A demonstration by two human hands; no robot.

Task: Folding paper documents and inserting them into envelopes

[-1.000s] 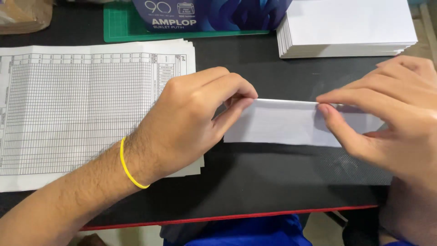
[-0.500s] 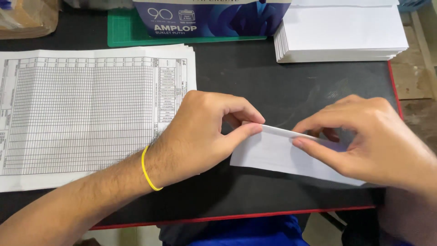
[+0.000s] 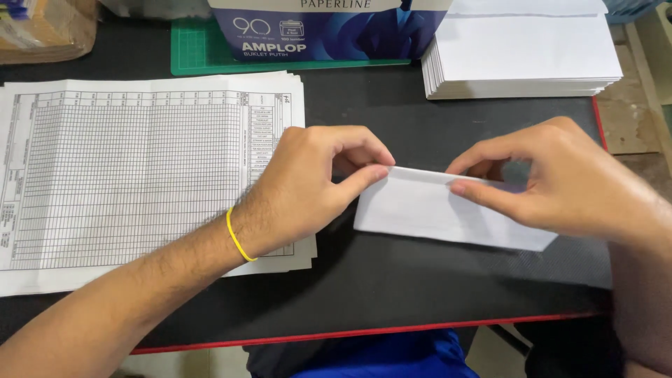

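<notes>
Head view is looking down on a black desk mat with a red front edge. Lying near its middle is a folded white paper, long and narrow, and both hands are pinching its upper folded edge. Left hand is closing thumb and forefinger on the paper's left upper corner, while its wrist, wearing a yellow rubber band, is resting across the lower right corner of a stack of printed grid forms. Right hand is gripping the same edge further right, thumb underneath and fingers on top, and is covering the paper's right upper part.

Nothing is lying between the two hands except the paper itself. The forms are sitting just left of it, partly under the left forearm. Behind, at the far edge, a blue and white box with white lettering and a small envelope picture is standing on a green cutting mat. To its right, a neat pile of plain white envelopes is sitting well apart from the hands. A brown cardboard parcel is showing at the top left corner.
</notes>
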